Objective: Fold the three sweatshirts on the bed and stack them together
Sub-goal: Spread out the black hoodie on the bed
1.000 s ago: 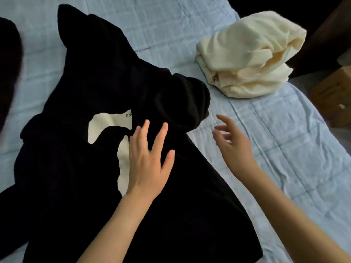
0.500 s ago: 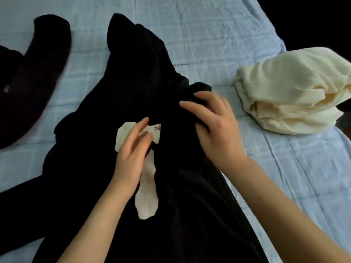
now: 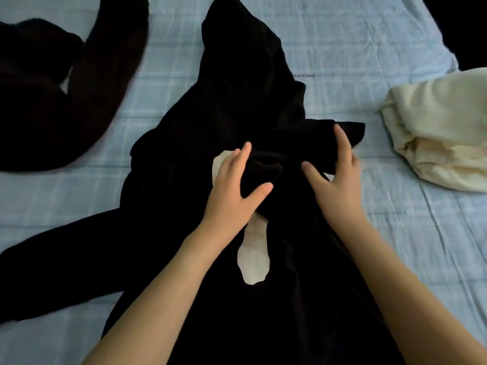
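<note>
Black sweatshirt (image 3: pixel 237 101) lies front-up mid-bed, hem nearest the person, both forearms reaching in over its lower body. A cream graphic (image 3: pixel 254 256) shows on its chest, partly covered by the L wrist. One arm of it trails off flat to its near-left side. L hand (image 3: pixel 232 191) sits on the chest w/ thumb and fingers half-closed round the cuff end of the other sleeve (image 3: pixel 290 146), which is folded across the chest. R hand (image 3: pixel 337 180), just right of it, spans the same sleeve: fingers over the far edge, thumb at the near edge, clasping the band btwn them. So the sleeve runs hand to hand, its bend poking out past the R fingers. Hood (image 3: pixel 237 35) points away beyond the hands. Pale blue checked sheet (image 3: pixel 342 48) underneath. Far left of the black sweatshirt, apart from it, a second dark sweatshirt (image 3: pixel 66 101), unfolded. To its right, apart, a cream sweatshirt (image 3: pixel 442 127), folded in a bundle.
</note>
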Tool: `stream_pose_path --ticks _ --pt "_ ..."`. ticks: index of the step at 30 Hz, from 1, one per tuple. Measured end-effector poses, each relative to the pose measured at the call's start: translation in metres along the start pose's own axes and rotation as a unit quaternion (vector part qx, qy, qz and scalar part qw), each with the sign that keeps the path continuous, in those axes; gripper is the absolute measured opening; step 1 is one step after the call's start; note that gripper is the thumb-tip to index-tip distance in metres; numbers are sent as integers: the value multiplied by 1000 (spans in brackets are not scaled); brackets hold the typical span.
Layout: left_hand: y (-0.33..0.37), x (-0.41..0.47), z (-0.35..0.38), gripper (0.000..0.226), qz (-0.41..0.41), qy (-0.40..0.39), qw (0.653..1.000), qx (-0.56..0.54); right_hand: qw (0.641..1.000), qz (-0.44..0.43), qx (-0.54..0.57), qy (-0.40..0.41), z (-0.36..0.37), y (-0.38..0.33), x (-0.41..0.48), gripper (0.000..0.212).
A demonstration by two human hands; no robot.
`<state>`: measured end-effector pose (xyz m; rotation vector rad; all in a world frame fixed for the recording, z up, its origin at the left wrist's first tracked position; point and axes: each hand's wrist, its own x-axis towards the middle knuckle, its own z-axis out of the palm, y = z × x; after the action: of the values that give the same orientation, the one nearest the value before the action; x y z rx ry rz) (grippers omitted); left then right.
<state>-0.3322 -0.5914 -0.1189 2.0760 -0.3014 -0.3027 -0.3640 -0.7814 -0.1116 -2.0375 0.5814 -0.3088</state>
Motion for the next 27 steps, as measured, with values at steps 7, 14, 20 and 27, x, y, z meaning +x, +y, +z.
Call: stream_pose_path --ticks 7,14,20,27 --pt "-14 -16 -32 46 -3 10 999 -44 987 -131 19 -93 40 -31 13 53" --pt "-36 -8 -104 68 14 144 986 -78 897 -266 -139 -325 72 -45 -54 47" --pt "-65 10 -97 65 83 -49 974 206 972 -169 -158 28 42 -19 -63 34" --pt "-88 7 -72 44 92 0 962 257 963 -52 -258 -58 35 19 -36 41"
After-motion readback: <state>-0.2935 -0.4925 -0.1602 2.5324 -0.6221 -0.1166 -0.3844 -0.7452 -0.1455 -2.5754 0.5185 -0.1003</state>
